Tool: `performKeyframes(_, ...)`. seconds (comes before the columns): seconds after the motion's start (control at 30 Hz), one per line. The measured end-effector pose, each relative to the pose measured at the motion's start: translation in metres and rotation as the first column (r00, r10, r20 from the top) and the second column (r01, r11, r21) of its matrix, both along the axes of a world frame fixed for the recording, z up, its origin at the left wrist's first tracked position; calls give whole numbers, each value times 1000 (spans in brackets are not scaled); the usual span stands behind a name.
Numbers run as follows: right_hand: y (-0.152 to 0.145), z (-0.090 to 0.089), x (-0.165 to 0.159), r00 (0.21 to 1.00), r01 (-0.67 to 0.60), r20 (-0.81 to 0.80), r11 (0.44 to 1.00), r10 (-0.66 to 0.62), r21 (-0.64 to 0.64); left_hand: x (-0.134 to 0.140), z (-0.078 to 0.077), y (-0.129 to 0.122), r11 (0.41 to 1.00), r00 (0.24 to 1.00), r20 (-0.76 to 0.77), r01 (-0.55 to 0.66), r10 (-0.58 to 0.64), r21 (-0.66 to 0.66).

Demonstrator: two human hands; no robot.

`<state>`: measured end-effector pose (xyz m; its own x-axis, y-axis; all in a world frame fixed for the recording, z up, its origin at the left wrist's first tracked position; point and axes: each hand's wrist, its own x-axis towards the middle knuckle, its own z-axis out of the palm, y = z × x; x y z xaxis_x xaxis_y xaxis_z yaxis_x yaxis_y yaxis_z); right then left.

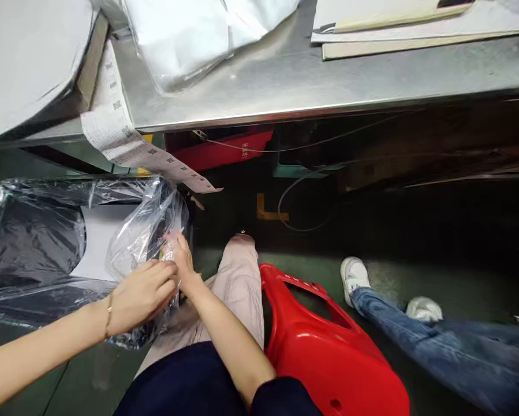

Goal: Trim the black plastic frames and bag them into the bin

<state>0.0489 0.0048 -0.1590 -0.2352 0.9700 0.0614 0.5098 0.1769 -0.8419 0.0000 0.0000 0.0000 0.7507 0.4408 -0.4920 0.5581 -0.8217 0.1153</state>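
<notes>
At the right end of the bin (36, 237), the right hand (182, 258) is closed on bunched clear plastic (127, 245), the left hand (145, 296) curls beside it, grip hidden, and hard pulling could tear that plastic, displace the white sheet (98, 231) inside, or catch the overhanging paper strip (155, 157).

Red stool (332, 361) near co-worker's white shoe (353, 275); yellow mark (271, 216) on floor (300, 260).

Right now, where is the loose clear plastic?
In the head view, at left: the loose clear plastic drapes the dark crate, its right side at the left hand and right hand.
</notes>
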Motion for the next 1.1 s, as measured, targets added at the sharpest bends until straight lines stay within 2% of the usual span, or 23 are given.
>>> performKeyframes(0.1,15,-6,10,998,-56,11,996,55,68,2,-19,16,1000,1000,3,15,-15,13)
performKeyframes(0.17,25,-12,15,992,-123,32,984,120,125,-2,-23,23,1000,1000,-6,5,-5,29)
performKeyframes(0.27,39,-22,19,963,-268,89,939,254,214,-16,-19,27,996,998,-34,-47,50,73)
performKeyframes(0.37,52,-30,18,909,-414,167,868,381,273,-28,-12,24,985,990,-53,-120,128,123)
performKeyframes(0.47,62,-32,16,853,-519,240,805,464,287,-35,-9,22,974,980,-61,-178,188,137)
performKeyframes(0.57,69,-29,19,824,-559,287,787,489,262,-36,-8,21,965,968,-56,-235,243,119)
performKeyframes(0.73,68,-12,36,863,-487,281,840,420,238,-36,-6,21,936,938,-5,-346,347,63)
performKeyframes(0.87,40,5,62,930,-324,239,931,280,169,-28,-16,8,886,884,63,-464,463,11)
performKeyframes(0.97,4,11,90,964,-144,234,988,129,49,-5,-44,-12,843,840,85,-526,536,-114)
performKeyframes(1.03,-16,18,112,972,-52,229,999,53,-8,19,-71,-24,805,810,86,-553,580,-214)
performKeyframes(1.1,-26,32,137,977,-13,213,1000,18,-26,44,-97,-31,777,798,96,-541,595,-320)
